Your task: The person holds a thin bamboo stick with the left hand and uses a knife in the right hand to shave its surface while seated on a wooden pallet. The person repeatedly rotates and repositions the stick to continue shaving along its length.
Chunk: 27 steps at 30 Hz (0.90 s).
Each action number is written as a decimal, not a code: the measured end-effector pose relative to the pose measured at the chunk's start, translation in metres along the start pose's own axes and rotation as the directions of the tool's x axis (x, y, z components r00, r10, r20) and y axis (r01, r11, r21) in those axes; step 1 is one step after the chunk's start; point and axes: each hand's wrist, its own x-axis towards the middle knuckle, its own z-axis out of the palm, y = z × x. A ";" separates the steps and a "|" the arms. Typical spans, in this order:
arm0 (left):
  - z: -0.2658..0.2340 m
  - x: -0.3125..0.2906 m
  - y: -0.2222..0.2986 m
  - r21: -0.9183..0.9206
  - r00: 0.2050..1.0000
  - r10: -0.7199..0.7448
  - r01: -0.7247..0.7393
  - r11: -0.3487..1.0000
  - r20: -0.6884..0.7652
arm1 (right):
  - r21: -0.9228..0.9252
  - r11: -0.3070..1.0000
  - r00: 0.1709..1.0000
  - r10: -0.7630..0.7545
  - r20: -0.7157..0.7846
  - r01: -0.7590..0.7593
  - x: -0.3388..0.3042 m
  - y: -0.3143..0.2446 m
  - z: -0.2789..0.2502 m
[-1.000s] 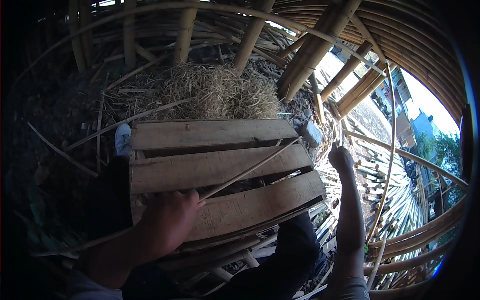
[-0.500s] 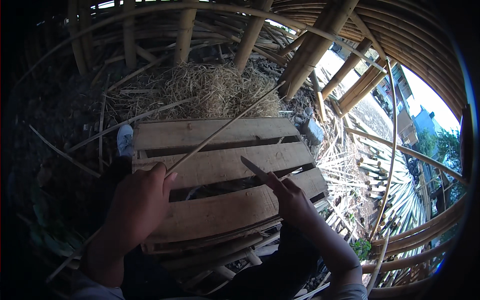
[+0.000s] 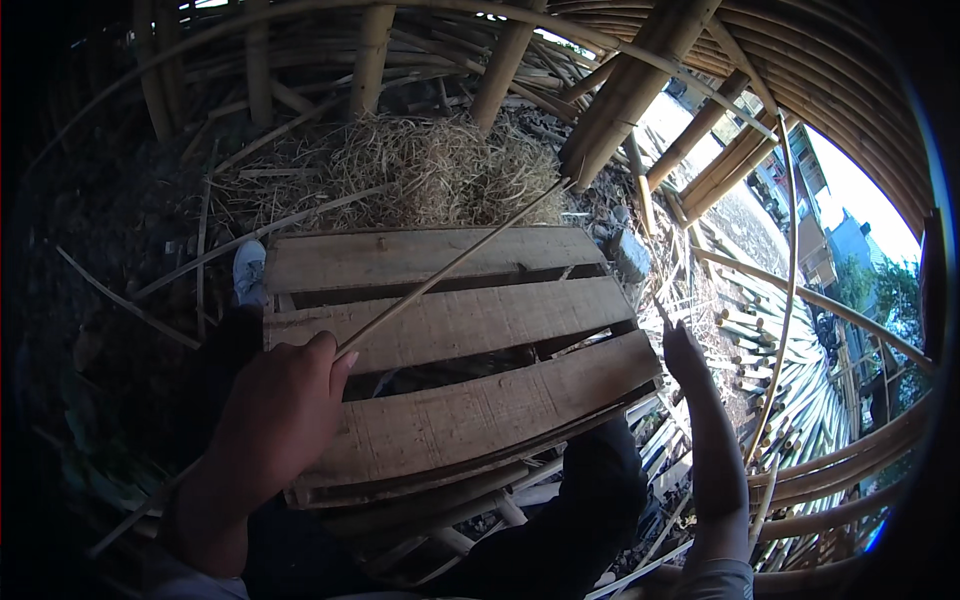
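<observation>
My left hand (image 3: 280, 410) is closed around a long thin bamboo strip (image 3: 455, 267). The strip slants up and to the right over the slatted wooden bench (image 3: 480, 425), and its other end passes back under my left forearm. Off the bench's right edge, my right hand (image 3: 686, 357) is closed on a knife, its thin blade (image 3: 661, 308) pointing up and slightly left, away from the strip. Most of the knife's handle is hidden in my fingers.
Behind the bench lies a heap of dry shavings (image 3: 440, 175). Thick bamboo posts (image 3: 625, 100) stand beyond it. Many cut bamboo pieces (image 3: 800, 370) lie at the right, near a bent upright strip (image 3: 787, 280). A light shoe (image 3: 249, 272) shows by the bench's left corner.
My right hand has swung to the right with the knife, from above the bench to beyond its right edge. My left hand keeps its hold on the strip, nearly unmoved.
</observation>
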 end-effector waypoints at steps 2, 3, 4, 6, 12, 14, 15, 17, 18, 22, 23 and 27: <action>-0.003 -0.002 -0.002 0.039 0.999 -0.047 0.046 0.998 0.015 | 0.161 0.986 0.999 -0.043 -0.014 0.045 0.010 -0.032 -0.025; 0.001 -0.003 -0.005 0.061 1.000 -0.024 0.024 0.998 -0.001 | 0.232 0.971 0.998 -0.057 -0.007 0.057 0.002 -0.053 -0.050; 0.004 -0.003 -0.008 0.086 1.000 0.008 -0.007 0.996 -0.015 | 0.327 0.932 0.987 -0.144 -0.066 0.157 -0.007 -0.080 -0.074; 0.007 -0.004 -0.010 0.133 0.999 0.034 -0.031 0.991 -0.024 | 0.483 0.827 0.957 -0.257 -0.133 0.289 -0.034 -0.155 -0.133; 0.006 -0.001 -0.005 0.092 0.998 0.024 -0.019 0.996 -0.053 | 0.624 0.493 0.722 -0.670 -0.173 0.607 -0.125 -0.269 -0.204; 0.006 -0.001 -0.006 0.099 0.998 0.038 -0.032 0.995 -0.058 | 0.569 0.510 0.709 -0.676 -0.198 0.645 -0.138 -0.289 -0.198; 0.006 -0.001 -0.006 0.118 0.996 0.056 -0.048 0.992 -0.065 | 0.492 0.540 0.708 -0.654 -0.266 0.683 -0.143 -0.290 -0.186; 0.005 -0.001 -0.007 0.153 0.992 0.094 -0.081 0.985 -0.079 | 0.326 0.601 0.683 -0.614 -0.397 0.730 -0.146 -0.292 -0.163; 0.006 0.000 -0.007 0.151 0.993 0.094 -0.082 0.985 -0.077 | 0.330 0.665 0.742 -0.586 -0.325 0.670 -0.146 -0.284 -0.162; 0.006 -0.005 -0.012 0.130 0.998 0.000 0.007 0.991 -0.060 | 0.333 0.869 0.925 -0.380 -0.023 0.366 -0.113 -0.205 -0.127; 0.007 -0.005 -0.010 0.113 0.998 -0.022 0.028 0.993 -0.051 | 0.300 0.924 0.963 -0.264 0.057 0.235 -0.105 -0.171 -0.116; 0.011 -0.002 0.004 0.062 0.999 0.021 -0.023 0.998 0.028 | 0.019 0.993 0.979 0.113 0.168 -0.118 -0.094 -0.015 -0.046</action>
